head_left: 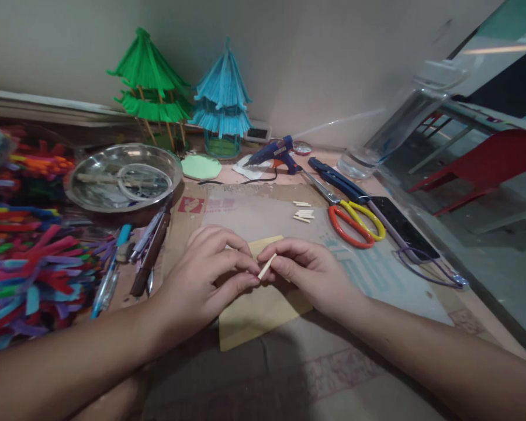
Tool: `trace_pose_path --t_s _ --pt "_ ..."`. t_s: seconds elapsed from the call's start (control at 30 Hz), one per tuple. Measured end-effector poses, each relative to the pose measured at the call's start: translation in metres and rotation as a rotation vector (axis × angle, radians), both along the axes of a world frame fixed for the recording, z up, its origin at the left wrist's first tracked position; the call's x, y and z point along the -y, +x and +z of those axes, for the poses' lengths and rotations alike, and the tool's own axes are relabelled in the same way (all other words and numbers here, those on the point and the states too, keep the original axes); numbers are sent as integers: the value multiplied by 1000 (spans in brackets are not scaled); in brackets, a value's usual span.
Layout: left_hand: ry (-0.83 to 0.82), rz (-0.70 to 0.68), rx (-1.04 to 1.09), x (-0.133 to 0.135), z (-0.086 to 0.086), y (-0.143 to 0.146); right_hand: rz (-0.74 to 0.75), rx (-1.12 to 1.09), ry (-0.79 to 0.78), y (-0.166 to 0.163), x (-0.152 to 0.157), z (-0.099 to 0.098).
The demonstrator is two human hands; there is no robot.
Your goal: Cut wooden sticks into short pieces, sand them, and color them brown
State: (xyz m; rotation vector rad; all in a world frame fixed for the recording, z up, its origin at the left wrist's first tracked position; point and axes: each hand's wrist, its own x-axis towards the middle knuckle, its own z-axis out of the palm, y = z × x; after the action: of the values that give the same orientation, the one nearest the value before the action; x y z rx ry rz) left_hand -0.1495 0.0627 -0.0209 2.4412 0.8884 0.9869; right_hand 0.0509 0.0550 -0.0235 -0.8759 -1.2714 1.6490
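Between the fingers of my right hand is a short pale wooden stick, tilted with its upper end to the right. My left hand has its thumb and fingers pinched at the stick's lower end. Both hands are just above a yellow sheet of paper, which they partly cover. Beyond them lie several short cut sticks in small groups. To the right of these are scissors with one red-orange and one yellow handle.
Behind stand a green pagoda model and a blue one, near a blue glue gun. A steel bowl and colourful pipe cleaners fill the left. A utility knife, phone and clear bottle line the right edge.
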Motion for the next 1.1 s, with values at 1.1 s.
trace_pose_path --t_s 1.1 --pt "-29 33 -496 -1 -7 1 73 856 1155 17 -21 -14"
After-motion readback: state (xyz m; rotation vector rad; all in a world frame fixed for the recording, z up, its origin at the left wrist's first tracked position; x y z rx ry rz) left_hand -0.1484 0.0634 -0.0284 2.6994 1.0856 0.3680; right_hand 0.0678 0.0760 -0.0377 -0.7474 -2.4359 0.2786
